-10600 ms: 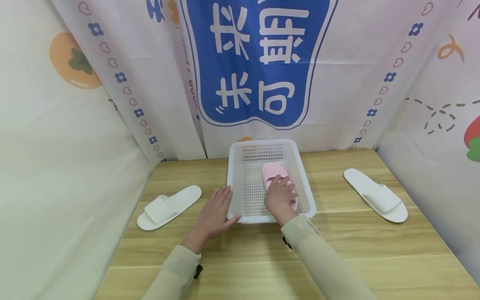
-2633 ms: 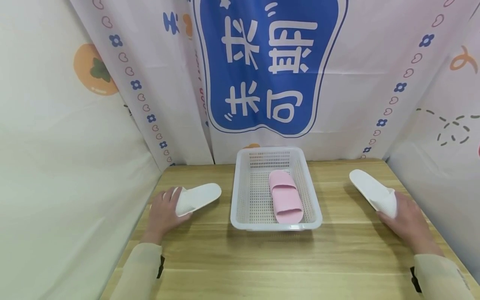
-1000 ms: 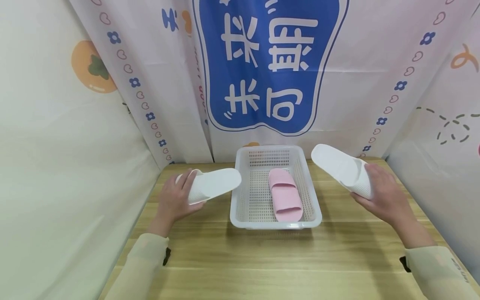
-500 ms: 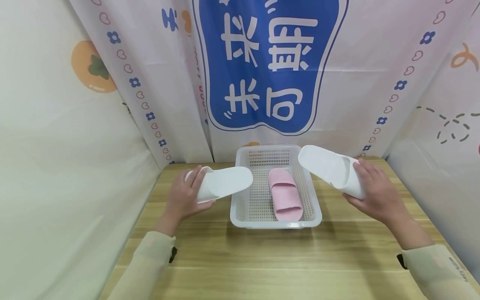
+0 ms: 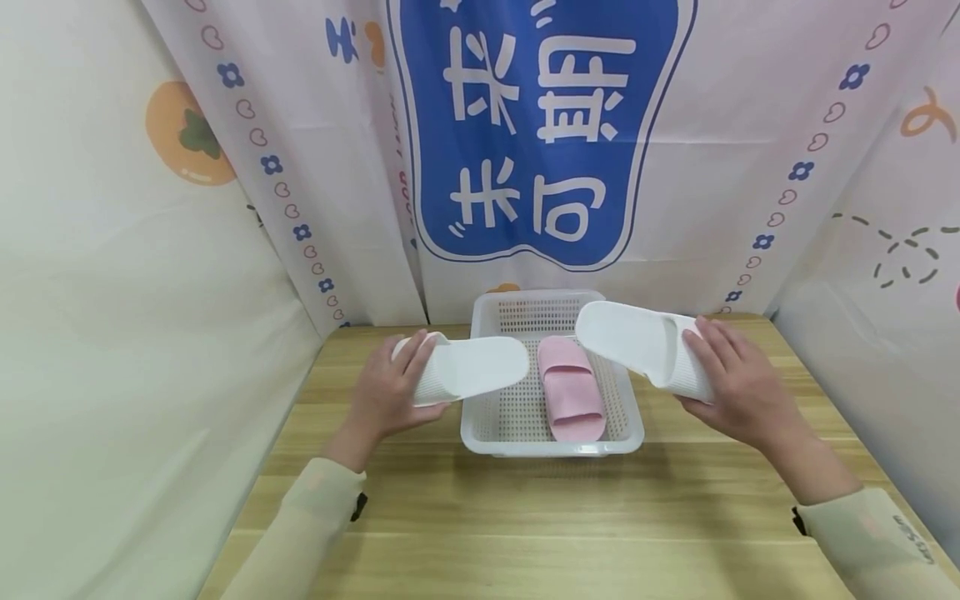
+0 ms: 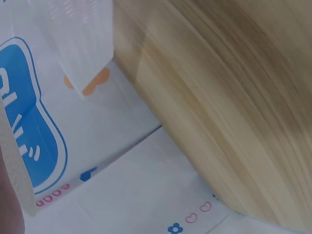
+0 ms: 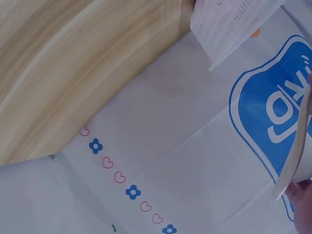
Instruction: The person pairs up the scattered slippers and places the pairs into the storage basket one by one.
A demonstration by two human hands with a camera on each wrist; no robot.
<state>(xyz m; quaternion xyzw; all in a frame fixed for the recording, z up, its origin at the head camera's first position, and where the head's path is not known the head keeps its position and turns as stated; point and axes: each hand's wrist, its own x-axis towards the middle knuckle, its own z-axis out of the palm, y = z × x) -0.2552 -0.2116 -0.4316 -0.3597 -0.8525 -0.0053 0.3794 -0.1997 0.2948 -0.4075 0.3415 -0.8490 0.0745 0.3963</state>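
Note:
My left hand point(image 5: 390, 390) grips a white slipper point(image 5: 489, 365) by its ribbed strap, thumb below and fingers over the top. Its other end hangs over the left side of the white plastic basket point(image 5: 551, 451). Another white slipper point(image 5: 622, 335) is held the same way by my right hand point(image 5: 746, 392), its far end above the basket's right rim. A pink slipper point(image 5: 572, 392) lies inside the basket, towards the right. At the right wrist view's edge, part of the right-hand slipper point(image 7: 295, 151) shows; the left wrist view catches only a sliver of the left one point(image 6: 17, 180).
The basket stands on a wood-grain table point(image 5: 525, 533) near its back edge. Behind it hangs a printed white cloth point(image 5: 697, 192) with a blue panel point(image 5: 525, 125). More cloth walls the left and right sides.
Both white slippers were lifted off the table from either side of the basket. Over the last second, both hands have carried them inward, towards each other, above the basket. The pink slipper stays put.

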